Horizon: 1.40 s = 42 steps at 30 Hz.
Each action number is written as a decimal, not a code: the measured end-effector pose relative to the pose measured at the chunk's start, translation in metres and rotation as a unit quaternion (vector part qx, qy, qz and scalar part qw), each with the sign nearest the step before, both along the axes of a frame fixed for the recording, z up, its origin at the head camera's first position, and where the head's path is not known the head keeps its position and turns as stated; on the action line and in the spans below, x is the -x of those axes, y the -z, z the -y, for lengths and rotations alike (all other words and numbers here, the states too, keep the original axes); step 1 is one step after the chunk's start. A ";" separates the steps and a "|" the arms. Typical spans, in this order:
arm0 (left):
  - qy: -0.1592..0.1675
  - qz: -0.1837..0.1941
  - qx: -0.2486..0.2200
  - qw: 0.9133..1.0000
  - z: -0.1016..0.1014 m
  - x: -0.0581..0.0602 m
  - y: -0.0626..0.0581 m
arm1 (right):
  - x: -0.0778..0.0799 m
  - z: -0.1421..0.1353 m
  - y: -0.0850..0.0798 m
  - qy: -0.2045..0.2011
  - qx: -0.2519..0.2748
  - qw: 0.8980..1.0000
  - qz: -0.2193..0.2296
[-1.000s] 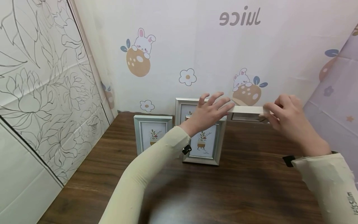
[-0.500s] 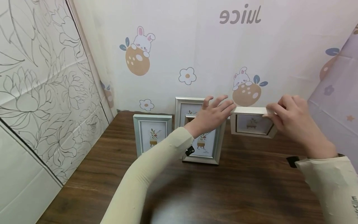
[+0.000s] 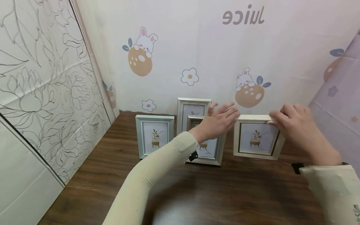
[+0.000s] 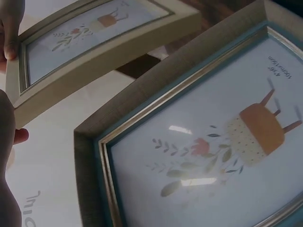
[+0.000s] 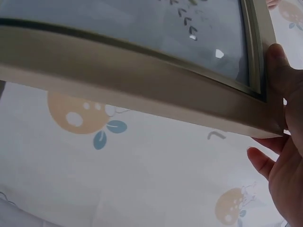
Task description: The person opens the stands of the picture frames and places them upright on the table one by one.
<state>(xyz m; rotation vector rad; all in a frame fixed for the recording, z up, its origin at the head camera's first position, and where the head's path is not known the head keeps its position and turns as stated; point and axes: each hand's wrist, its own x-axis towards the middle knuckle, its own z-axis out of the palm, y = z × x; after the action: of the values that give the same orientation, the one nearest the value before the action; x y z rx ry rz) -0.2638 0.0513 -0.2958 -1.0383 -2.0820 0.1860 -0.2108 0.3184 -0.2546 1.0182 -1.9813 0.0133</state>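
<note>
A cream picture frame [image 3: 256, 152] with a plant-pot print hangs upright between both hands, beside the other frames at the right. My left hand [image 3: 218, 121] holds its top left corner, with a fingertip showing past the edge in the left wrist view. At the top right corner, my right hand [image 3: 299, 128] pinches it, thumb [image 5: 278, 59] on the front and fingers behind. A silver-edged frame [image 3: 217, 161] stands below my left hand, which hides part of it. In the left wrist view this silver-edged frame [image 4: 94, 124] fills the foreground.
A pale green frame [image 3: 155, 118] stands at the left on the dark wooden table [image 3: 219, 190]. A tall silver frame [image 3: 194, 100] stands at the back, near the patterned curtain [image 3: 202, 40]. A flower-drawn panel [image 3: 45, 93] borders the left side.
The cream frame has swung from nearly edge-on to facing me, its print now visible. Both hands have moved slightly down and right with it. The standing frames stay put.
</note>
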 end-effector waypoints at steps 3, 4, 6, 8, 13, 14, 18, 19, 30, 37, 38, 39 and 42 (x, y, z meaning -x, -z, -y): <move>0.008 -0.001 0.004 1.000 -0.002 0.000 0.007 | 0.002 -0.003 0.010 -0.001 0.000 1.000 0.012; 0.007 0.001 0.008 1.000 -0.002 -0.001 0.009 | 0.002 -0.005 0.013 0.003 -0.001 1.000 0.018; 0.006 0.003 0.013 1.000 -0.003 -0.002 0.013 | 0.002 -0.006 0.020 0.009 0.005 0.999 0.033; 0.007 0.007 0.015 1.000 -0.004 -0.002 0.017 | 0.002 -0.008 0.026 0.014 0.013 0.999 0.046; 0.003 0.024 0.028 0.999 -0.006 -0.006 0.023 | 0.003 -0.010 0.040 0.018 0.033 0.998 0.059; 0.001 0.029 0.033 0.999 -0.006 -0.007 0.024 | 0.003 -0.010 0.042 0.015 0.035 0.998 0.058; -0.009 0.042 0.050 0.998 -0.006 -0.009 0.028 | 0.006 -0.011 0.051 -0.004 0.032 0.998 0.047; -0.012 0.044 0.054 0.998 -0.007 -0.009 0.029 | 0.007 -0.011 0.052 -0.007 0.031 0.998 0.045; 0.000 0.032 0.050 0.998 -0.008 -0.005 0.041 | 0.005 -0.015 0.066 0.041 0.046 0.991 0.122; 0.013 0.016 0.038 0.999 -0.007 -0.003 0.043 | 0.008 -0.018 0.070 0.049 0.047 0.989 0.130; 0.014 0.017 0.038 0.999 -0.007 -0.003 0.043 | 0.008 -0.018 0.070 0.048 0.046 0.990 0.128; 0.013 0.018 0.040 0.999 -0.007 -0.003 0.043 | 0.009 -0.018 0.071 0.046 0.045 0.990 0.124; 0.007 0.024 0.046 0.999 -0.007 -0.003 0.044 | 0.011 -0.019 0.074 0.040 0.039 0.992 0.109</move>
<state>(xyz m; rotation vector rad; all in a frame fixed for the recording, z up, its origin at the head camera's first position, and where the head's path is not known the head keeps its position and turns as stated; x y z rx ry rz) -0.2603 0.0588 -0.3398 -1.1218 -2.1267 0.2548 -0.2223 0.3373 -0.3290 0.9192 -2.2008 0.1631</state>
